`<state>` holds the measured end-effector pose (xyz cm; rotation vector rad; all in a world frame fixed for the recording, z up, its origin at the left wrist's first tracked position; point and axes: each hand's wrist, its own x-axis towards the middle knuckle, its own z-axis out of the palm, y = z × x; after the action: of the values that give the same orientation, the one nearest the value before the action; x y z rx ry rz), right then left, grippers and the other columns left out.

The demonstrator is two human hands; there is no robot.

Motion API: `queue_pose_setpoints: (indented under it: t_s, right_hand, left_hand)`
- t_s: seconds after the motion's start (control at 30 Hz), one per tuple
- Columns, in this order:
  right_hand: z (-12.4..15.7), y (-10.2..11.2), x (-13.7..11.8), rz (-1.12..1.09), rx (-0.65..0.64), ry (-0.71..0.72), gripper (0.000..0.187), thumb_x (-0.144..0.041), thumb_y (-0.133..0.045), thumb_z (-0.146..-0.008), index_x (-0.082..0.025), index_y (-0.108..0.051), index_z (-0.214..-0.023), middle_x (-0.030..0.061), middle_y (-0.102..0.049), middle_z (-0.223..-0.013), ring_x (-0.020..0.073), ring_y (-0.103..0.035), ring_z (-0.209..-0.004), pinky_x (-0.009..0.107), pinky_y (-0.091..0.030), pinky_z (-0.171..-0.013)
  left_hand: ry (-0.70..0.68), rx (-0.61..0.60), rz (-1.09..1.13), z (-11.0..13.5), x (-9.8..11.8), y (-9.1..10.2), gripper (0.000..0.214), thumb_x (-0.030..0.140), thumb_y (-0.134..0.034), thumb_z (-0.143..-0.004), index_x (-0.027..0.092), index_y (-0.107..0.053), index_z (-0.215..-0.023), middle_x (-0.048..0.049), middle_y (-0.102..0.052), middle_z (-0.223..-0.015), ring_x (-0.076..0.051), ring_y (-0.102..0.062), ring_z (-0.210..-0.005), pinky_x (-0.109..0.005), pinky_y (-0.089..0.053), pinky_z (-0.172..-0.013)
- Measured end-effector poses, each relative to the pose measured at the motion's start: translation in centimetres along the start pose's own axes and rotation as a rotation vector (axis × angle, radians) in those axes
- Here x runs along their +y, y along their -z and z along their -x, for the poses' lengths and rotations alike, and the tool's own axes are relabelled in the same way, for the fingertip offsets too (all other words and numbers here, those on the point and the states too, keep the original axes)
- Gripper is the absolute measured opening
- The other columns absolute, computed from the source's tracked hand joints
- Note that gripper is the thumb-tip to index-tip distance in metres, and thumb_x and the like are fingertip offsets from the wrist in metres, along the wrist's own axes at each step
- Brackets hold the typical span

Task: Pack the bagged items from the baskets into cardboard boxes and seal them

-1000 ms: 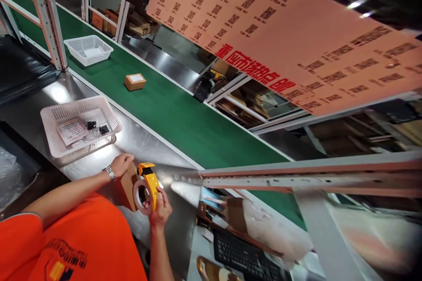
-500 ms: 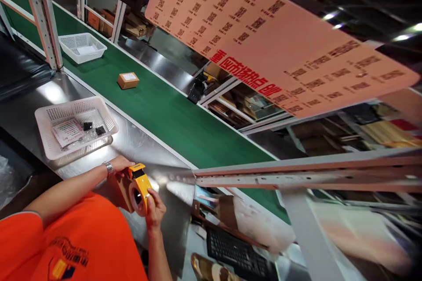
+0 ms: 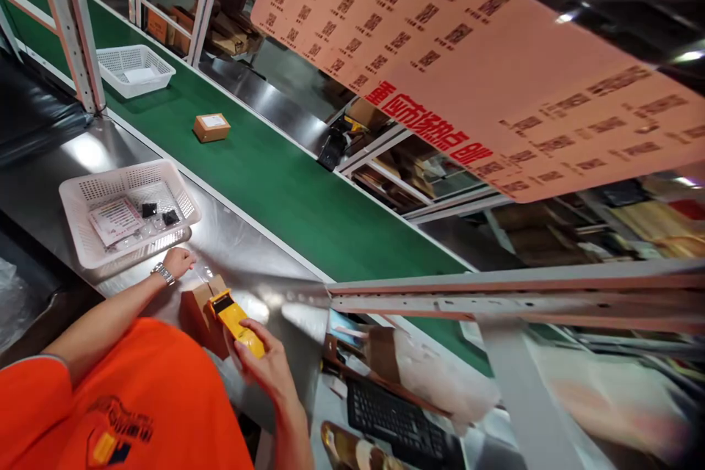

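My right hand [image 3: 267, 363] is wrapped round a yellow tape dispenser [image 3: 238, 323], which lies against a brown cardboard box [image 3: 203, 316] close to my body. My left hand [image 3: 179, 263], with a metal watch at the wrist, is closed just beyond the box's far edge. A shiny strip of clear tape [image 3: 203, 272] runs from the box to its fingertips. Beside that hand stands a white plastic basket [image 3: 74, 217] holding a printed paper sheet [image 3: 115, 221] and small black items in clear bags.
Beyond the metal table [image 3: 236, 235] runs a green conveyor belt [image 3: 275, 198], carrying a small labelled box [image 3: 211, 128] and another white basket [image 3: 132, 87]. A metal post and rail [image 3: 407, 295] stand at the right, near a black keyboard [image 3: 391, 418]. A pink board [image 3: 468, 66] hangs overhead.
My left hand has moved left, away from the dispenser, and the clear strip now shows. My right hand has tilted the dispenser down against the box.
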<state>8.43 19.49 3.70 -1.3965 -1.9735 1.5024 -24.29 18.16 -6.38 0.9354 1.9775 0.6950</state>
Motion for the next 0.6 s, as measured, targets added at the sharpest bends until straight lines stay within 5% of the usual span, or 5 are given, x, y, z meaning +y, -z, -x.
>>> queue_pose_setpoints:
  t_s: [0.2,0.33,0.5,0.6]
  right_hand:
    - [-0.2,-0.8,-0.4,-0.072,0.001,-0.047,0.046,-0.048,-0.089,-0.069,-0.019,-0.085,-0.105,0.0053,-0.083,-0.092,0.0215,-0.072,-0.075,0.032,-0.061,-0.070]
    - [-0.5,-0.8,-0.5,-0.106,-0.011,-0.097,0.051,-0.051,-0.092,-0.069,-0.019,-0.083,-0.109,0.0021,-0.079,-0.081,0.0184,-0.066,-0.064,0.030,-0.056,-0.060]
    - [-0.4,-0.8,-0.8,-0.177,-0.086,-0.202,0.068,-0.060,-0.094,-0.069,-0.019,-0.078,-0.121,-0.0023,-0.071,-0.069,0.0158,-0.058,-0.048,0.030,-0.050,-0.048]
    - [-0.7,-0.9,-1.4,-0.189,-0.130,-0.210,0.069,-0.062,-0.091,-0.071,-0.019,-0.076,-0.124,-0.0027,-0.070,-0.069,0.0167,-0.060,-0.050,0.030,-0.052,-0.051]
  left_hand:
    - [0.071,-0.120,-0.127,1.0,-2.3,-2.6,0.041,0.048,-0.067,-0.099,0.017,-0.084,-0.079,-0.0073,-0.077,-0.073,-0.026,-0.076,-0.084,-0.031,-0.049,-0.075]
    - [0.040,-0.119,-0.208,1.1,-2.0,-2.4,0.042,0.052,-0.076,-0.097,0.014,-0.087,-0.111,-0.0146,-0.085,-0.102,-0.031,-0.079,-0.106,-0.033,-0.054,-0.088]
    - [-0.068,-0.169,-0.283,1.7,0.4,-1.5,0.063,0.048,-0.034,-0.119,0.016,-0.087,-0.105,-0.0176,-0.086,-0.110,-0.031,-0.079,-0.110,-0.036,-0.055,-0.095]
    - [-0.132,-0.252,-0.334,2.7,2.0,-2.4,0.073,0.056,-0.029,-0.120,0.016,-0.087,-0.103,-0.0190,-0.087,-0.108,-0.032,-0.081,-0.107,-0.037,-0.057,-0.092]
